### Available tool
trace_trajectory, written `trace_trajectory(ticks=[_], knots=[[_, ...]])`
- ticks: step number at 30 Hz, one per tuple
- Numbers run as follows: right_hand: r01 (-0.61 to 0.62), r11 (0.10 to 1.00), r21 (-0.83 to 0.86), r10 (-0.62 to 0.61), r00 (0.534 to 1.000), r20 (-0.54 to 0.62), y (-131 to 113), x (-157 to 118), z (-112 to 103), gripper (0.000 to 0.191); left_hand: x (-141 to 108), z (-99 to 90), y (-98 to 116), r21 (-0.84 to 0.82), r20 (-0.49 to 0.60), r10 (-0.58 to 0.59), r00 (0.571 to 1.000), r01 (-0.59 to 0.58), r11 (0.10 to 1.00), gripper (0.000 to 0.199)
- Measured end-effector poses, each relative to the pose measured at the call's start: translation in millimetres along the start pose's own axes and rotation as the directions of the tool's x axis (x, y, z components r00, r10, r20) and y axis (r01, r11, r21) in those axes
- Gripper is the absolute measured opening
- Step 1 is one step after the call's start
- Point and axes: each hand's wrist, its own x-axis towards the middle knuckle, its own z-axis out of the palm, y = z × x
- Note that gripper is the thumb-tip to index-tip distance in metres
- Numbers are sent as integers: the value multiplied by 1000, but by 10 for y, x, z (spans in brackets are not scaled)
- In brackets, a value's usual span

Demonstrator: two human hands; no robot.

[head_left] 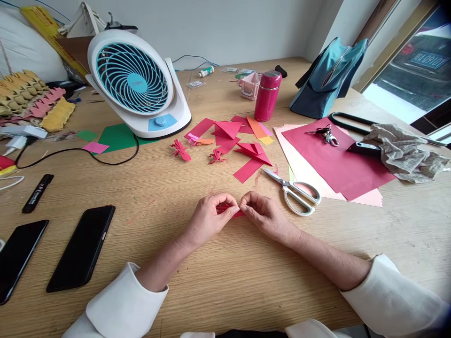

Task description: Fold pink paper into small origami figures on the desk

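Grip pinched closed on red paper [222, 207], I see — left hand [212, 215] touching right hand [267, 217]; even pressure should suit it.

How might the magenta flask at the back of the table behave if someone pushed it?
The magenta flask would probably tip if pushed near its top, since it stands upright and is clearly taller than wide. Once over, it would likely roll, given its rounded body. Its glossy surface suggests it could feel a little slippery.

Matt paper [222, 208], glossy flask [267, 99], wooden table [165, 202]
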Motion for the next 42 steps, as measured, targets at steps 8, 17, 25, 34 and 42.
trace_trajectory(ticks=[8,17,25,34,42], knots=[[231,950,-212,-249,967,-61,8,-58,-71,15,34,-92,-107,-225,-1,-164,986,159,961,17],[539,208,-816,-586,737,337,-141,-126,-82,10,7,24,-77,-233,67,-199,978,209,950,6],[634,179,-753,-521,710,474,-123,-159,-36,17,-113,150,-86,238,68,63,996,-77,968,21],[588,355,-727,-405,797,448,-60,-236,-9,19,-539,-11,-306,517,35,430,902,-385,764,23],[633,346,-693,-438,762,477,-89,-259,-35,13,-655,-30,-304,635,252,506,825,-536,556,21]])
